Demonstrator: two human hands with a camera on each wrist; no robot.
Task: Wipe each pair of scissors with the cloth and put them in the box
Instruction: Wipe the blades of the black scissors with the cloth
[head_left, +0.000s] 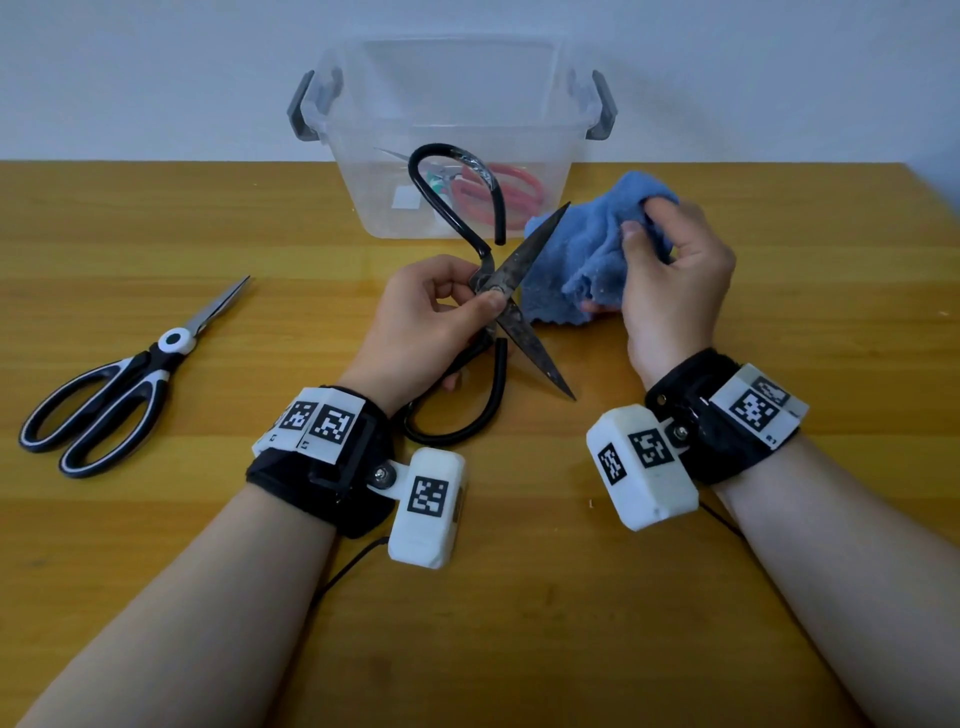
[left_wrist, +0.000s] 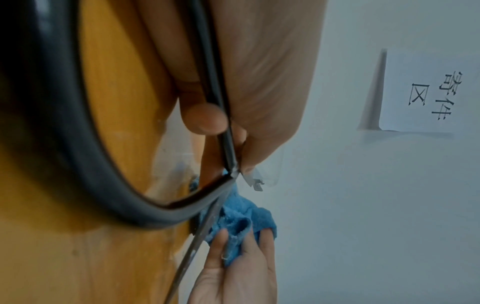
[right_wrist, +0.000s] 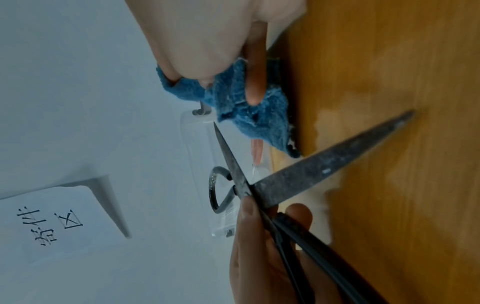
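Note:
My left hand grips large black iron scissors at their pivot, above the table, blades spread wide. The same scissors show dark, stained blades in the right wrist view, and their black loop handle fills the left wrist view. My right hand holds a bunched blue cloth just right of the upper blade; contact between them is unclear. The cloth is pinched between thumb and fingers. A clear plastic box stands behind, with red-handled scissors inside.
Black-and-white scissors lie closed on the wooden table at the left. The box has grey latch handles on both sides and stands against a pale wall. A paper sign with printed characters hangs on that wall.

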